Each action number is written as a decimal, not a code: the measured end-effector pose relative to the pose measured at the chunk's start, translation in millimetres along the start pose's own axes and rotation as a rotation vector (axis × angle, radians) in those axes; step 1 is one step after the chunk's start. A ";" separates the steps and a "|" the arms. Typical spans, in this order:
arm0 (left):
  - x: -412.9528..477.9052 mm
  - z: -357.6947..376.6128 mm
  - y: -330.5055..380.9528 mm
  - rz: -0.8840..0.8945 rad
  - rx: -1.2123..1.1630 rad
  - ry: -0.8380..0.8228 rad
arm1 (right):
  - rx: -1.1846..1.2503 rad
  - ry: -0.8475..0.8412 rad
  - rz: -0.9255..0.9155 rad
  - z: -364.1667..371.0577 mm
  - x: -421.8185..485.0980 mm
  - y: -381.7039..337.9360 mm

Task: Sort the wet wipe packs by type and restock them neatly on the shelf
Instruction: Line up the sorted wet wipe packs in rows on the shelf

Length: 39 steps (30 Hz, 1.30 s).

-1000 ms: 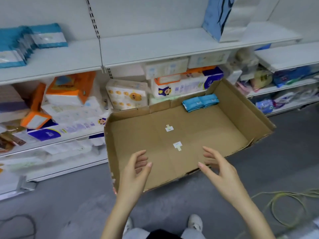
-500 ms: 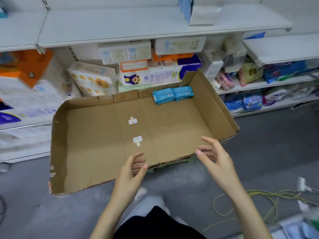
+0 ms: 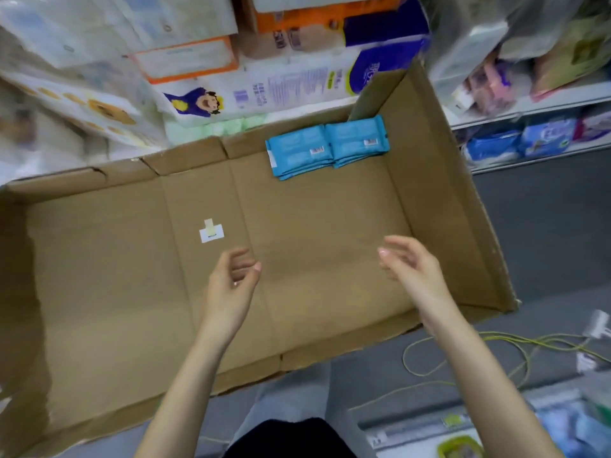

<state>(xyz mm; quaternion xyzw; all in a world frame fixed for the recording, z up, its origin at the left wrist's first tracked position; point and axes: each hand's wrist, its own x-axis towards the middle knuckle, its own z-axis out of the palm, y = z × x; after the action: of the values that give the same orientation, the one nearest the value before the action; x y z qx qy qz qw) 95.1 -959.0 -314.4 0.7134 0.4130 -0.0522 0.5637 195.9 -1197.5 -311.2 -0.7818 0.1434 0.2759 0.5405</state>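
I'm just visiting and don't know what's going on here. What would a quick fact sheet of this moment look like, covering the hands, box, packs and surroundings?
Left hand: open, holds nothing, over the box floor
Right hand: open, holds nothing, over the box floor
Cardboard box: shallow, open on top, in front of the shelf
Blue wet wipe packs: two stacks side by side in the box's far right corner
Shelf: behind the box, crowded with tissue packs
Cable: yellow-green, on the grey floor to the right

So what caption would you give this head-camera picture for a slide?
Left hand and right hand hover open over a cardboard box with blue wet wipe packs stacked against its far wall.
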 end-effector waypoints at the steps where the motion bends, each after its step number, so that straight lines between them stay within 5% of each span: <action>1: 23.0 8.9 6.3 -0.013 -0.006 0.015 | 0.049 -0.003 0.062 0.6 21.9 -3.7; 5: 109.4 44.9 31.2 -0.090 -0.063 0.072 | 0.265 -0.015 0.243 8.0 99.9 -24.2; 12: 204.1 94.5 54.4 0.060 0.178 0.093 | 0.583 -0.007 0.358 30.4 188.3 -39.4; 21: 236.0 116.0 58.6 -0.125 -0.020 0.186 | 0.862 0.053 0.421 47.0 225.3 -47.9; 27: 240.7 132.3 64.1 -0.142 -0.014 0.266 | 0.671 0.157 0.433 54.4 240.9 -61.5; 31: 237.2 130.6 70.0 -0.167 -0.048 0.161 | 0.642 0.188 0.387 57.1 241.2 -64.4; 35: 213.4 116.4 78.3 -0.166 -0.262 0.014 | 0.677 0.070 0.245 44.5 210.5 -61.4; 39: 168.8 94.7 80.2 -0.177 -0.413 -0.060 | 0.408 -0.029 0.092 25.8 159.8 -53.8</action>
<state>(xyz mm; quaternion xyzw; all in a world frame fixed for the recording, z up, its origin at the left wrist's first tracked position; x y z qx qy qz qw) 294.4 -951.6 -378.6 0.5421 0.4591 -0.0370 0.7029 345.7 -1141.6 -370.5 -0.6448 0.2242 0.2769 0.6763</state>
